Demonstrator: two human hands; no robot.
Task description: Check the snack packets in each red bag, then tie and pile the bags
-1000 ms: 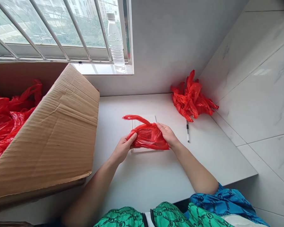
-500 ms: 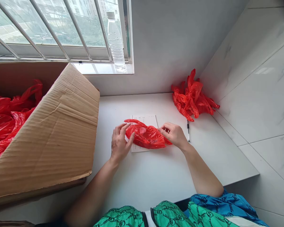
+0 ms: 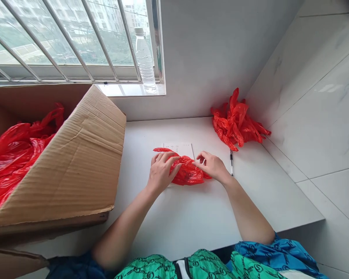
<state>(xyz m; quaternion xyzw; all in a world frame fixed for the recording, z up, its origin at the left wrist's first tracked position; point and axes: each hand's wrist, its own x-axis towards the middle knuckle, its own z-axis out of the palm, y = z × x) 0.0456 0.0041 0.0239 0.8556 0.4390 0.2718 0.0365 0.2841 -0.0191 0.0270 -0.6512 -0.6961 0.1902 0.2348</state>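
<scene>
A crumpled red plastic bag (image 3: pixel 189 176) lies on the white tabletop, over a sheet of paper (image 3: pixel 186 149) with small handwritten marks. My left hand (image 3: pixel 163 170) is over the left part of the bag, fingers bent and apart from the thumb, covering some of it. At the bag's right end is my right hand (image 3: pixel 213 166); its thumb reaches the bag's edge and a gap shows between thumb and forefinger. A loose strip of the bag sticks out past my left fingers. Just right of my right hand lies a pen (image 3: pixel 232 162).
A large cardboard box (image 3: pixel 75 162) with an open flap stands at left, with red plastic bags (image 3: pixel 23 147) inside. More bunched red bags (image 3: pixel 235 120) lie in the back right corner. A clear water bottle (image 3: pixel 145 64) stands on the sill by the barred window.
My left hand has moved right, onto the bag. My right hand stays near the bag's right end with its fingers slightly more apart. The view has tilted a little.
</scene>
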